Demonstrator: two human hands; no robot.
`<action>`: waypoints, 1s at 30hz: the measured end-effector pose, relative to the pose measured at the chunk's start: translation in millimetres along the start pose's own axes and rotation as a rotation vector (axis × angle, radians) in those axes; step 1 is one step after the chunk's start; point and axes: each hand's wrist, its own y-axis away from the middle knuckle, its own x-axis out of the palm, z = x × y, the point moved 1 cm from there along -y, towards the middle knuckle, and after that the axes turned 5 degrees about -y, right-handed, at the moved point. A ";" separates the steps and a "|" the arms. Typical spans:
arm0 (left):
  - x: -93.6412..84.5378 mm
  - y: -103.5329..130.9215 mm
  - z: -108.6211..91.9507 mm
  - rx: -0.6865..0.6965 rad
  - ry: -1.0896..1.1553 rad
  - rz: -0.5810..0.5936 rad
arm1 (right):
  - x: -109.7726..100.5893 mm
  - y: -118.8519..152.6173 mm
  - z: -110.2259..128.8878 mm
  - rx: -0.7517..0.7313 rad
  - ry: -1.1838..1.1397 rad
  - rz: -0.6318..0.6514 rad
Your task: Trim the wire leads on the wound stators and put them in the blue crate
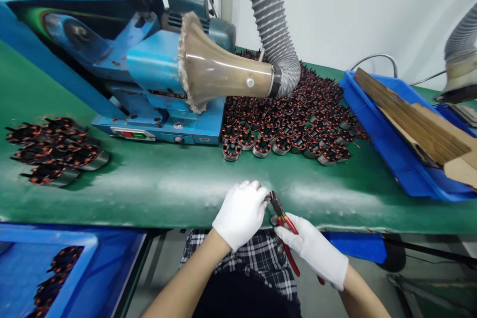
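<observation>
My left hand (242,213), in a white glove, is closed near the front edge of the green workbench. Its fingers curl round something small and mostly hidden; only a dark bit shows at the fingertips. My right hand (313,248), gloved too, grips red-handled pliers (286,226). The pliers' dark jaws point up and to the left, right beside the left fingertips. Beyond the hands stands a large crowd of wound motor stators (281,145), with black frames, copper coils and steel rings.
A blue belt machine (156,67) with a flared suction hood (223,64) and grey hose (270,10) stands at the back. More stators (55,151) sit at the left. A blue tray (395,159) holds cardboard at the right. Another blue tray (89,253) with stators is lower left.
</observation>
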 end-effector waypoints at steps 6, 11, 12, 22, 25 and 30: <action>1.0 -0.1 1.1 0.014 0.018 -0.026 | 0.3 -3.4 4.7 0.065 -0.180 -0.125; -0.3 1.9 1.4 0.027 0.051 -0.029 | -32.2 4.1 -8.3 0.120 -0.487 -0.307; -0.7 2.3 1.6 0.028 0.052 -0.028 | -36.4 7.2 -11.1 0.130 -0.570 -0.294; -11.4 18.0 28.0 0.031 0.149 -0.207 | 8.9 -34.4 9.4 -0.121 -1.529 0.096; -16.4 39.1 43.0 0.066 0.116 -0.374 | -19.9 -52.8 2.9 -0.222 -1.646 -0.179; -6.6 58.8 57.5 -0.041 0.047 -0.242 | -117.8 -22.8 -36.5 -0.154 -1.338 -0.957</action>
